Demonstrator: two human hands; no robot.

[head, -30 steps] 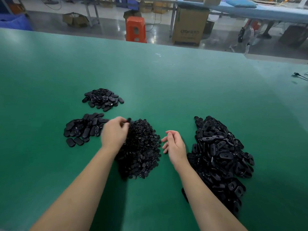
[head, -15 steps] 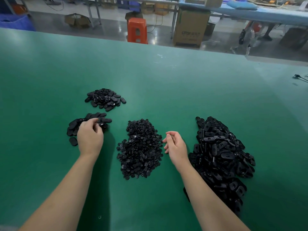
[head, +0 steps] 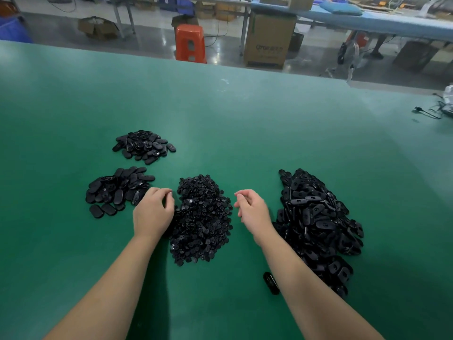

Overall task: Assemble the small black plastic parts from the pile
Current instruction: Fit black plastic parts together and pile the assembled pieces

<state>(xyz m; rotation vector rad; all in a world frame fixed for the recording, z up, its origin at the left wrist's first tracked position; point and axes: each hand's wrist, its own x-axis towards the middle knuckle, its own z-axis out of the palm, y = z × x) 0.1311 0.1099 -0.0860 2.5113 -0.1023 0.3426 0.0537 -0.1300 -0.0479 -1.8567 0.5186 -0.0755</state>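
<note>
The left hand hovers with fingers curled at the left edge of the middle pile of tiny round black plastic parts — whether it grips a piece cannot be told, since the fingertips hide behind the knuckles. The right hand hangs loosely curled and holds nothing, between that middle pile and the big heap of oval black plastic shells on the right. One stray oval shell lies just beside the right forearm. To the left of the left hand sits a flat spread of oval black covers; beyond it, a smaller mound of oval black pieces. All rest on the green matted surface — well behind stands an orange plastic stool.
</note>
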